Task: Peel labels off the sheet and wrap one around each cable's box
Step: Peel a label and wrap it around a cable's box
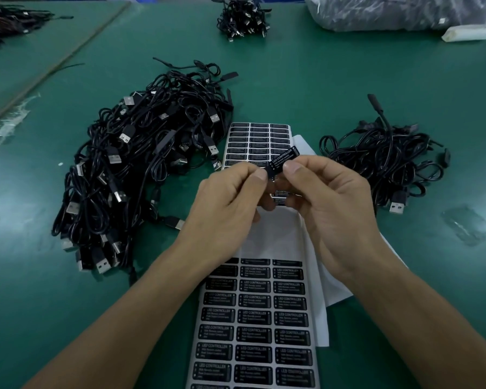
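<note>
Surface: green table mat (320,80), diagonal seam (56,63) across far-left part
Left of centre: big cable heap (141,169), black USB leads tangled; right, well apart: smaller cable heap (385,161)
Near edge: label sheet (253,318), rows of black labels; farther off, between heaps: second label sheet (253,141)
Under them, poking out right: white backing sheets (328,290)
Far side: cable bundle (242,19), far-left cable pile (6,23), plastic bag (390,12), white packet (466,33) just beside bag
Right: clear tape patch (469,226) stuck flat
</note>
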### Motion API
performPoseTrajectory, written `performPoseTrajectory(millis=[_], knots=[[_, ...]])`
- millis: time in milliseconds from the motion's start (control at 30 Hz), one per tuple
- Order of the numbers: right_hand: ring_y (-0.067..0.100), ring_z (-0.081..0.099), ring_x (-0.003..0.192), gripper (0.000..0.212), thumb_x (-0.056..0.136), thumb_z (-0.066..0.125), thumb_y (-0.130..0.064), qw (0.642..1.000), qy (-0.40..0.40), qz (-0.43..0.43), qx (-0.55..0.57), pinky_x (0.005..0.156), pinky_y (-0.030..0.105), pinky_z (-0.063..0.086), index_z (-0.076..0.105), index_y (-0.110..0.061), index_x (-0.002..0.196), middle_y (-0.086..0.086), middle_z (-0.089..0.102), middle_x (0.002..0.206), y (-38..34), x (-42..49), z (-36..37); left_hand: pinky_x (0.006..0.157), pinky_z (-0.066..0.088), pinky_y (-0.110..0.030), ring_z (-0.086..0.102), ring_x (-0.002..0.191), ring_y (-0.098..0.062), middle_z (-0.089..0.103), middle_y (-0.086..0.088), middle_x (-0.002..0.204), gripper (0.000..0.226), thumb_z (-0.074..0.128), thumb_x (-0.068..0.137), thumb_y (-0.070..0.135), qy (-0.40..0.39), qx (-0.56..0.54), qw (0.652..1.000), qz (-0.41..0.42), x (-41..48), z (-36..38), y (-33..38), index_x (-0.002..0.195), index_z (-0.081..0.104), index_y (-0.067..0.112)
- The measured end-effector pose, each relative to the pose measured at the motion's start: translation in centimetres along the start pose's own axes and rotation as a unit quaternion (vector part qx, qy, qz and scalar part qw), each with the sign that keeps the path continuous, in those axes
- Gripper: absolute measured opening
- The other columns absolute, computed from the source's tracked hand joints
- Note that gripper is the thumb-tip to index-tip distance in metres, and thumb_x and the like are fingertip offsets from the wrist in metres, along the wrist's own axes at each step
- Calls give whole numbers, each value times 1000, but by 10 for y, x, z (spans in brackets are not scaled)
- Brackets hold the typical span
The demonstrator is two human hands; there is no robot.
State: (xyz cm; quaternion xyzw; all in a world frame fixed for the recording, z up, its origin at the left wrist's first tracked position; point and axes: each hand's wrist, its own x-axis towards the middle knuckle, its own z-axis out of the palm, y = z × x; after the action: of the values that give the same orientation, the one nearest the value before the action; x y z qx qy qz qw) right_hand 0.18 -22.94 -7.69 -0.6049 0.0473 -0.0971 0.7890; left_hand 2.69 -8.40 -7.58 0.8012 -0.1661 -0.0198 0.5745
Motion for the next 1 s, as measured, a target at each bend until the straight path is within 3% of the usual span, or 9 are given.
performPoseTrajectory(millis=[100, 233, 300, 333, 400, 467, 667, 1000], knots=[[17, 68, 74, 13, 91, 67, -8, 1000, 11, -11, -13, 70, 25, 54, 74, -14, 82, 5, 72, 75, -1, 0, -2, 54, 48, -42, 54, 57, -16, 67, 9, 66, 27, 45, 93, 34, -34, 16, 999, -16, -1, 0, 3, 77, 63, 21], [16, 67, 72, 11, 92, 67, -7, 999, 23, -18, -24, 69, 24, 53, 74, -11, 83, 7, 72, 77, -1, 1, -2, 63, 51, -53, 57, 67, -38, 68, -5, 69, 30, 43, 90, 35, -75, 38, 996, -32, -1, -3, 4, 78, 65, 20], [19, 68, 75, 10, 92, 68, -8, 999, 21, -23, -33, 74, 31, 56, 74, -11, 84, 8, 72, 79, -1, 1, -1, 59, 50, -47, 56, 62, -35, 69, -9, 67, 33, 43, 93, 33, -83, 23, 996, -32, 0, -5, 4, 79, 67, 16], [21, 69, 76, 10, 91, 68, -8, 999, 20, -27, -41, 76, 33, 57, 74, -11, 84, 8, 73, 79, -1, 1, -1, 56, 48, -39, 56, 58, -26, 70, -5, 66, 33, 43, 97, 31, -85, 12, 996, -28, 1, -5, 3, 80, 68, 16], [20, 70, 76, 12, 91, 68, -7, 997, 12, -38, -60, 74, 28, 56, 75, -13, 83, 6, 74, 77, -2, 0, -1, 53, 45, -24, 54, 56, -8, 70, -1, 65, 35, 42, 105, 22, -83, -5, 996, -22, 1, -6, 3, 81, 67, 21], [14, 70, 74, 14, 91, 68, -6, 996, 2, -43, -76, 70, 21, 53, 76, -15, 82, 3, 75, 76, -2, -2, 0, 55, 43, -16, 55, 56, -3, 71, -2, 66, 36, 40, 108, 16, -83, -17, 996, -14, 1, -5, 2, 84, 66, 21], [11, 68, 75, 16, 91, 68, -7, 994, 4, -46, -98, 68, 17, 51, 76, -16, 81, 2, 76, 78, 0, -2, 1, 54, 45, -17, 58, 64, -5, 74, -1, 73, 34, 40, 108, 16, -80, -33, 996, 1, 0, -2, 2, 89, 65, 28], [8, 67, 70, 14, 92, 67, -7, 992, 13, -55, -117, 70, 17, 52, 75, -12, 82, 1, 74, 74, 0, 0, 0, 58, 44, -12, 58, 68, -3, 74, 1, 74, 31, 40, 107, 9, -123, -59, 990, -18, 0, -6, 6, 93, 66, 18]])
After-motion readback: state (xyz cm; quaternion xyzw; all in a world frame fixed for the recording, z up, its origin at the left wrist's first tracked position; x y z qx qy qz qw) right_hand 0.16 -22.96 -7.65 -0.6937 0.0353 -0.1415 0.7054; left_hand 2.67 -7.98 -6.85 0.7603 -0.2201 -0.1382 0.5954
